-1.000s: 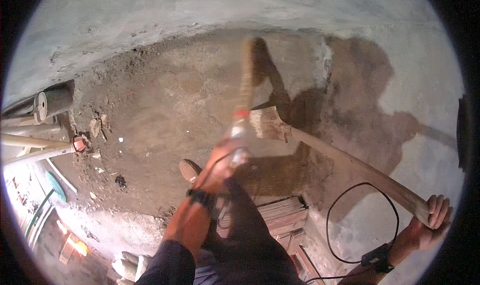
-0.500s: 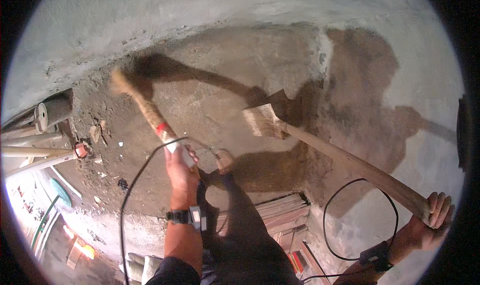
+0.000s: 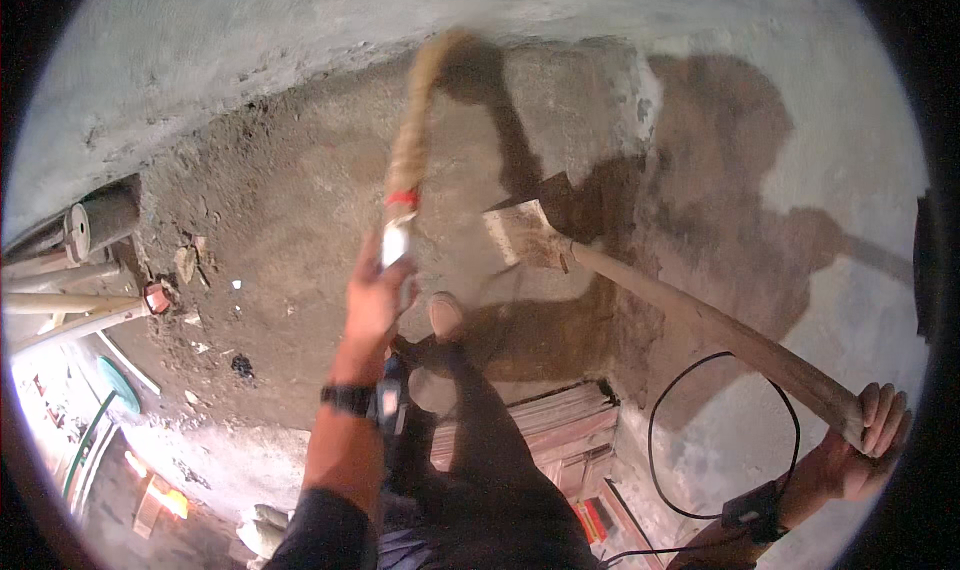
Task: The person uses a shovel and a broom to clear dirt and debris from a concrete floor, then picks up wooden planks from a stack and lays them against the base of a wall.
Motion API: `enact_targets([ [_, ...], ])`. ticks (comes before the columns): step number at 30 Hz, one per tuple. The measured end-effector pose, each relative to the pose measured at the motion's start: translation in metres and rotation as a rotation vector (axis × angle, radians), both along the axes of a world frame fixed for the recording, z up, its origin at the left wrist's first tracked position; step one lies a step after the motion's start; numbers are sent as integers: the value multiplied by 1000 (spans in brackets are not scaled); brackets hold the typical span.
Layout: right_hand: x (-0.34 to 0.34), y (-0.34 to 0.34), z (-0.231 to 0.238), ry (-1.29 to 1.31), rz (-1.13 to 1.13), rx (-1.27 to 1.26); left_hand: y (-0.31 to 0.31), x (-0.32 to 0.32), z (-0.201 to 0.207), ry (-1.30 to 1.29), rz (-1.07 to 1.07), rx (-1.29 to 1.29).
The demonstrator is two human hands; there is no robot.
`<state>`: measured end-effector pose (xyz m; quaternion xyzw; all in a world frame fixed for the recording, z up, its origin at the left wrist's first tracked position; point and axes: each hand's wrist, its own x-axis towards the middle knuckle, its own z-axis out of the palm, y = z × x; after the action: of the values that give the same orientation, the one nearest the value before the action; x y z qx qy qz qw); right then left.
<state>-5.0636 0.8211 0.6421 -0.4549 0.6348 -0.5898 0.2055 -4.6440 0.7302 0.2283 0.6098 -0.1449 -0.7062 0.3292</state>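
My left hand (image 3: 374,298) is closed round the white handle of a straw hand broom (image 3: 409,150) with a red band. The broom points away from me, its blurred tip close to the foot of the far wall. At the right, my right hand (image 3: 868,440) grips the end of a long wooden-handled shovel (image 3: 705,322). The shovel's square, dirt-streaked blade (image 3: 522,234) is down by the brown floor (image 3: 330,190), right of the broom. From this view I cannot tell whether the blade touches the ground.
Scattered debris (image 3: 190,260) lies on the floor's left. Beyond it are poles (image 3: 75,305) and a grey cylinder (image 3: 100,225). Pale walls (image 3: 300,30) bound the far and right sides. Stacked boards (image 3: 530,425) stand near my legs. A black cable (image 3: 652,420) loops by my right arm.
My left hand has swung the broom to the right and away, from the left part of the floor toward the far wall. My right hand and the shovel have barely moved.
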Motion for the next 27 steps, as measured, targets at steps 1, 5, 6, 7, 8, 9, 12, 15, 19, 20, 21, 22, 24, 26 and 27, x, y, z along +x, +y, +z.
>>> enact_targets([
  [1,-4,4,2,21,-24,2,14,16,13,-106,21,26],
  [5,-21,5,8,-94,262,41,52,32,39,-83,343,-85],
  [6,-25,5,9,-138,368,51,56,29,43,-103,360,-101],
  [7,-28,7,9,-160,361,34,59,24,47,-70,315,-6],
  [8,-31,10,10,-172,386,44,59,16,46,-62,184,34],
  [9,-32,17,10,-161,296,30,58,9,47,-69,57,95],
  [12,-47,28,13,-182,327,4,38,-24,24,131,-174,174],
  [15,-57,26,14,-250,502,-8,3,-58,-11,194,-465,104],
  [19,-40,8,14,-10,659,166,-5,-57,-6,198,-537,-75],
  [20,-31,4,12,-84,617,120,-4,-47,3,268,-471,4],
  [21,-21,5,6,-157,488,31,2,-29,18,104,-505,-46],
  [22,-14,2,4,-191,430,-21,12,-10,34,14,-472,-215],
  [24,-5,-7,-2,-218,387,-85,39,29,66,-69,-240,-126],
  [26,1,-17,-6,-208,393,-82,76,71,98,-122,-23,-80],
  [27,4,-23,-7,-204,381,-66,95,91,112,-150,108,-62],
])
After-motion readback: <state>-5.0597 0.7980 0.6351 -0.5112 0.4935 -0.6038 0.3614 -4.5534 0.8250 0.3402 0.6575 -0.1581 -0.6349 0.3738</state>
